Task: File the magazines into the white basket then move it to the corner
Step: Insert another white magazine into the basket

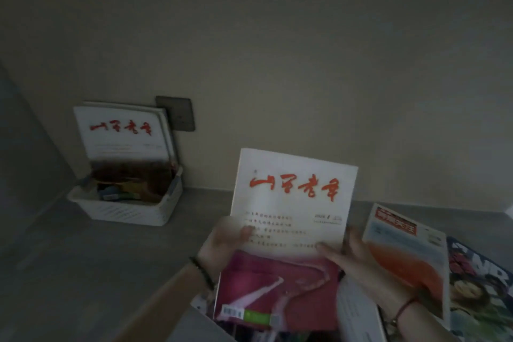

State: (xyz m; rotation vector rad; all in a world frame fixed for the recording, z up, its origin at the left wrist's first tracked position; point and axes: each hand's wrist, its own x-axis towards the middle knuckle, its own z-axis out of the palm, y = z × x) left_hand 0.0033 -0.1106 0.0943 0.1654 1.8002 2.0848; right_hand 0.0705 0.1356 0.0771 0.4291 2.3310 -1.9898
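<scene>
At five o'clock, with left hand (222, 247) and right hand (358, 255) gripping the white magazine (294, 191) low down, carry upright to the white basket (130, 211) at ten o'clock, slotting beside the filed copy (122, 130).

A dark grey socket plate (177, 115) sits low on the plain beige wall (305, 50), just above the grey tabletop (83, 272).

Raised together, left hand (222, 244) and right hand (354, 255) pinch with thumbs forward.

Glossy paper magazine (291, 203), white slotted plastic basket (130, 211)
</scene>
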